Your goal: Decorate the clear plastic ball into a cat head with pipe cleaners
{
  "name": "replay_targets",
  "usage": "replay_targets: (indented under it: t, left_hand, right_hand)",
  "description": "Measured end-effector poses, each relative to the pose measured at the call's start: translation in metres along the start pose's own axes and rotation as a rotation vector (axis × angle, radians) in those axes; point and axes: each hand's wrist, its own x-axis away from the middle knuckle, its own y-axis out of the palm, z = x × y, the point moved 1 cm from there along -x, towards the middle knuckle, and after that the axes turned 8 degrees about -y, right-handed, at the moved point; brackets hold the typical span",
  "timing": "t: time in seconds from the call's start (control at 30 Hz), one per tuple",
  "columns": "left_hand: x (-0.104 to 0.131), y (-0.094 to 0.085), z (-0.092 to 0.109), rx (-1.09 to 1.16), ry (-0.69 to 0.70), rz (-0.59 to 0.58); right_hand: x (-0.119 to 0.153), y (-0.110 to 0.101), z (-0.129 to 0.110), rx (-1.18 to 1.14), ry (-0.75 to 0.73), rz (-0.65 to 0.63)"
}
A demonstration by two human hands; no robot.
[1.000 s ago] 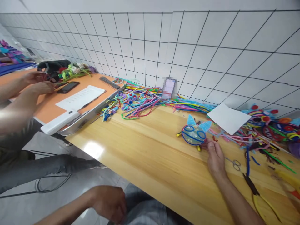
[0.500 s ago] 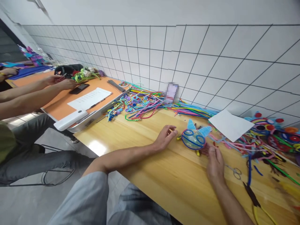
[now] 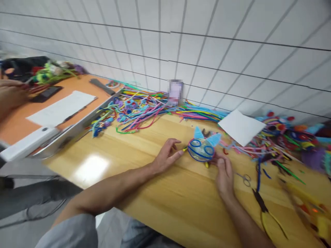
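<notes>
One glossy wooden table (image 3: 152, 203) against line-gridded white wall (image 3: 148, 12) | blue-eared figure (image 3: 200, 152) between both hands | right hand (image 3: 224, 177) closed on its side | left hand (image 3: 165, 157) partly spread, just beside it | orange table (image 3: 82, 83) adjoining

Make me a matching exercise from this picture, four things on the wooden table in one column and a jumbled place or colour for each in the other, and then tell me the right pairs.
Things
1. Eared craft figure
2. Pliers
3. Small scissors
4. Square sheet

Places and colours
A. Plain white, near the tiled wall
B. Yellow handles
C. Between the left hand and the right hand
D. Metallic grey, with finger loops

Right pairs: 1-C, 2-B, 3-D, 4-A
</notes>
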Motion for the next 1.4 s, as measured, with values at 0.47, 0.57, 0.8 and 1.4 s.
replay_targets:
  t: [0.47,0.57,0.8,1.4]
  left_hand:
    - [-0.001,-0.006,0.004,0.042,-0.179,-0.042]
    - [-0.001,-0.006,0.003,0.043,-0.188,-0.048]
    - [-0.008,0.005,0.008,0.101,-0.221,-0.008]
    - [-0.045,0.047,0.007,0.240,-0.054,-0.306]
  right_hand:
    - [0.002,0.010,-0.002,-0.074,-0.035,-0.014]
    - [0.001,0.010,-0.003,-0.108,-0.037,-0.031]
    - [0.002,0.008,-0.004,-0.104,-0.079,-0.089]
    - [0.012,0.004,-0.025,0.281,-0.536,-0.122]
